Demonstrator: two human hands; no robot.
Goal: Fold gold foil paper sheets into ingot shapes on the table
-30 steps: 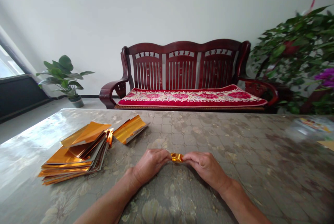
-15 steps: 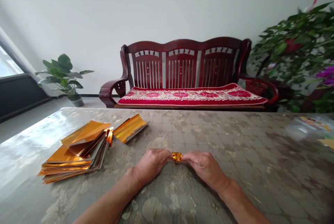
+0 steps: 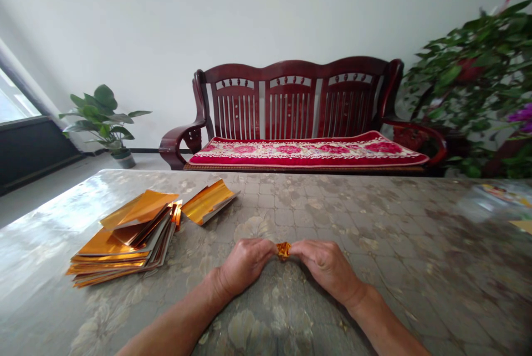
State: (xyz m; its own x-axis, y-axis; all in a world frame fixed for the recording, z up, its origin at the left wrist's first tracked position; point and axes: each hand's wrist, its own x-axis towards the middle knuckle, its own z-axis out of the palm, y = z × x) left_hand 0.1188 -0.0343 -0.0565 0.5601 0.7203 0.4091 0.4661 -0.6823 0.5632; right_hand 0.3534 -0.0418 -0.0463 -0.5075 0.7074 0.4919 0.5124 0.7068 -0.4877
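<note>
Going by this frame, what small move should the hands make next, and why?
Perhaps the right hand should ease its pinch slightly while the left hand holds: the crumpled gold foil is bunched small between them, and they cover its ends.

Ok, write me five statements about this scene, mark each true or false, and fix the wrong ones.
1. The left hand and right hand both pinch the crumpled gold foil. True.
2. A separate gold sheet lies right of the foil stack. True.
3. The foil stack lies right of the right hand. False: it lies left of the left hand.
4. A patterned mat lies on the wooden bench. True.
5. The wooden bench is blue. False: it is dark reddish-brown.
</note>
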